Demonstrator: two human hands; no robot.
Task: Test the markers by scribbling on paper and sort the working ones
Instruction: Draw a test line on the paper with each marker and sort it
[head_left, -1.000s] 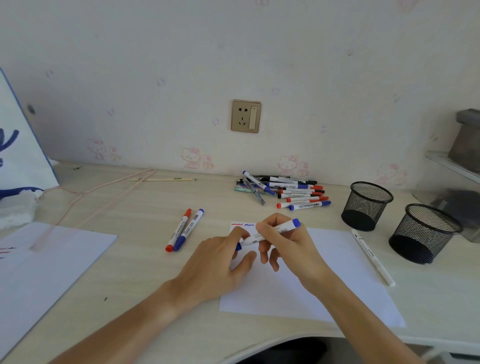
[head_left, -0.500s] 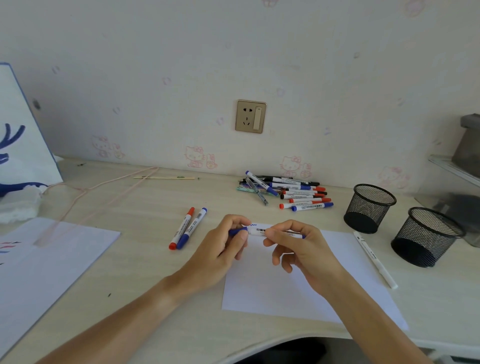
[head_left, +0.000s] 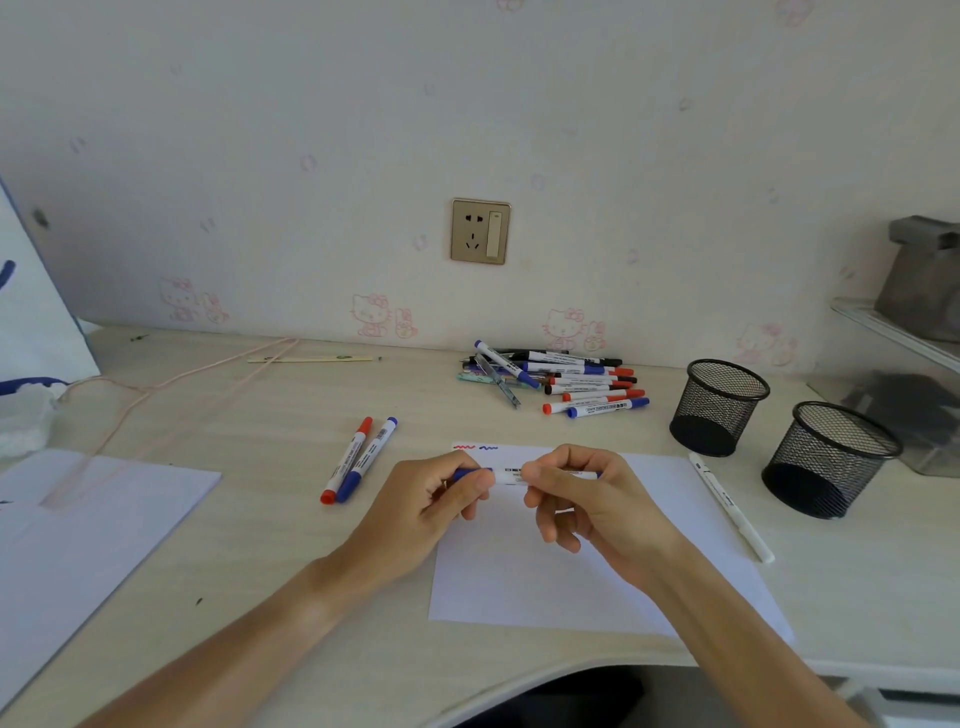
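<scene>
Both hands hold one blue marker level over the white paper. The left hand pinches its blue cap; the right hand pinches the barrel. At 12 o'clock on the paper sit two scribbles. Two markers lie at 10 o'clock. The pile of markers at 1 o'clock looks untested, so I think most work is left.

We see soft, even daylight with a cool cast; shadows under the hands on the paper are faint. Wide-angle distortion bends the surface edges. Detail is slightly soft, without glare.
</scene>
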